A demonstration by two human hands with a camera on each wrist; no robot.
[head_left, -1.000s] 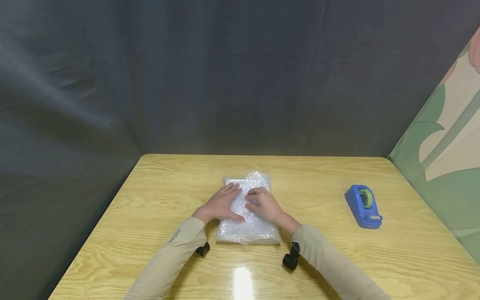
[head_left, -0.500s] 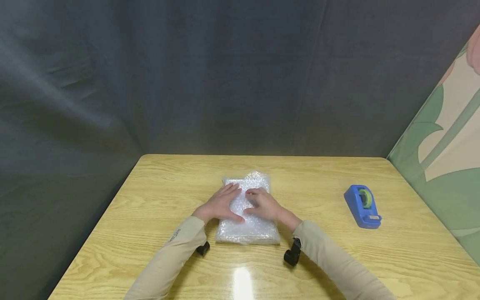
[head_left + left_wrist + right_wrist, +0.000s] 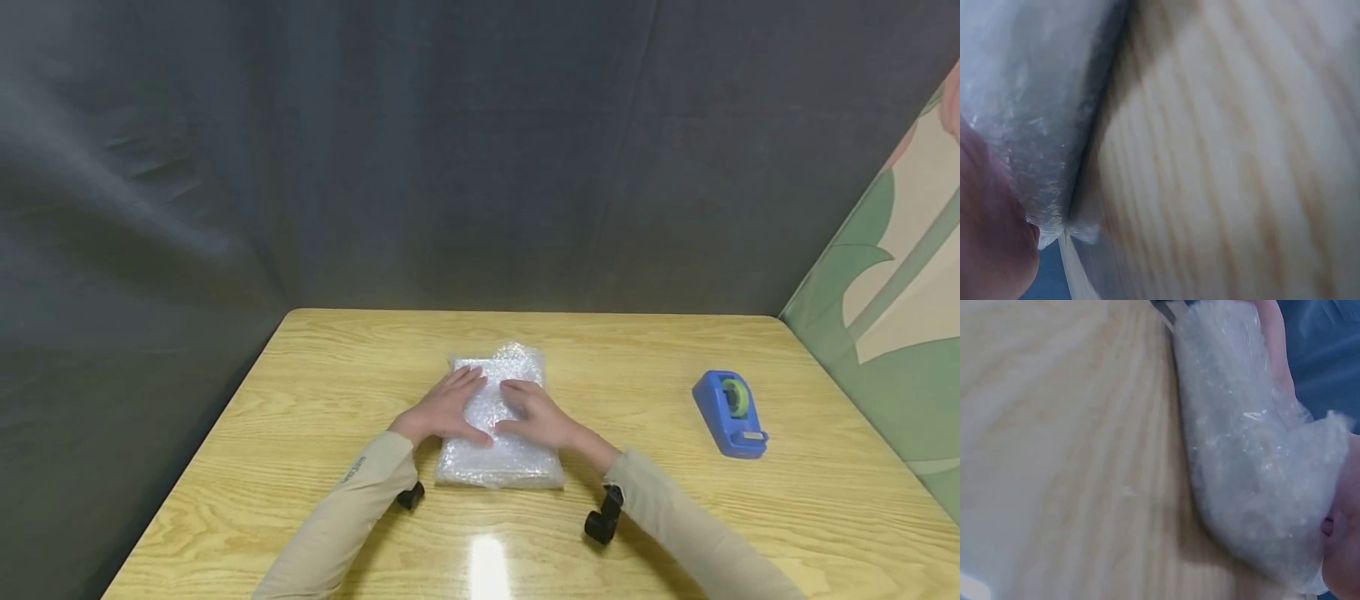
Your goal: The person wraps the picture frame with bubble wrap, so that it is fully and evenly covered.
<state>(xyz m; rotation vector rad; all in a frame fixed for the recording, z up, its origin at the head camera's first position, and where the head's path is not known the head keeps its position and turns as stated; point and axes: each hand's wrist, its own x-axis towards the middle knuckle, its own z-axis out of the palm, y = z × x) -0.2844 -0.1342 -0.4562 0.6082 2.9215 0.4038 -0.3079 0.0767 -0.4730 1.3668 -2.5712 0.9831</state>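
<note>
A flat rectangular package in clear bubble wrap (image 3: 498, 467) lies on the table in the head view. What it wraps is hidden. My left hand (image 3: 447, 408) rests spread over its left half, thumb toward the near side. On the right half is my right hand (image 3: 542, 418), its thumb and fingers apart and turned toward the left hand. From the left wrist, the wrap's edge (image 3: 1047, 137) shows beside part of the left hand (image 3: 994, 231). The right wrist view has the puffy wrapped side (image 3: 1247, 450) and part of the right hand (image 3: 1344, 531).
A blue tape dispenser (image 3: 729, 415) with a greenish-yellow tape roll stands to the right on the wood-grain table (image 3: 300, 400). Dark curtain (image 3: 465, 167) hangs behind and to the left. A patterned panel (image 3: 900, 333) borders the right side. Each wrist carries a black camera.
My right hand's thumb and fingers have spread apart, and the hand has shifted slightly right and nearer. The left hand keeps its place on the package.
</note>
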